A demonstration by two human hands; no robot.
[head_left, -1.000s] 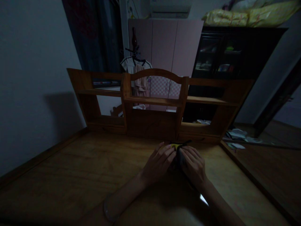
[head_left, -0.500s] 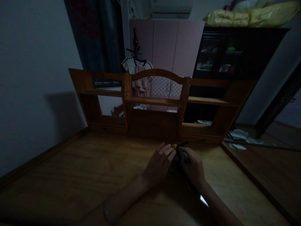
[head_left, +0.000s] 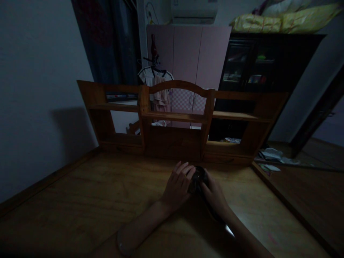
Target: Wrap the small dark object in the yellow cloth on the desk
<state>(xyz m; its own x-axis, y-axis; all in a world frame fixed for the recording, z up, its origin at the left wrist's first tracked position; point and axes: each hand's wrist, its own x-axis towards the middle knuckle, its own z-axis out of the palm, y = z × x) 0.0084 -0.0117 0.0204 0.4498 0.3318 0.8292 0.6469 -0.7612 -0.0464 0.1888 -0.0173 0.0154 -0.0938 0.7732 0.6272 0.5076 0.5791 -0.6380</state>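
Observation:
A dark, partly glossy object [head_left: 198, 178] sits between my two hands above the wooden tabletop [head_left: 107, 193]; its kind is too dim to make out. My left hand [head_left: 176, 186] lies against its left side, fingers together and bent over the edge, with a small yellow spot at the fingers. From the right, my right hand [head_left: 215, 195] is closed round the object, thumb across its near face. A dark part runs down beneath the right wrist, mostly hidden by that forearm.
Along the tabletop's far edge stands a wooden shelf unit [head_left: 176, 116] with open compartments. A wall [head_left: 40, 89] borders the left side. Beyond are pink cabinets [head_left: 185, 53], a dark glass-fronted cabinet [head_left: 290, 61] and hanging clothes [head_left: 161, 86].
The right hand has turned, and the dark object between the hands now shows a rounder, glossier face. The yellow piece and thin dark tip beyond the fingers no longer stick out. The left hand stays nearly in place.

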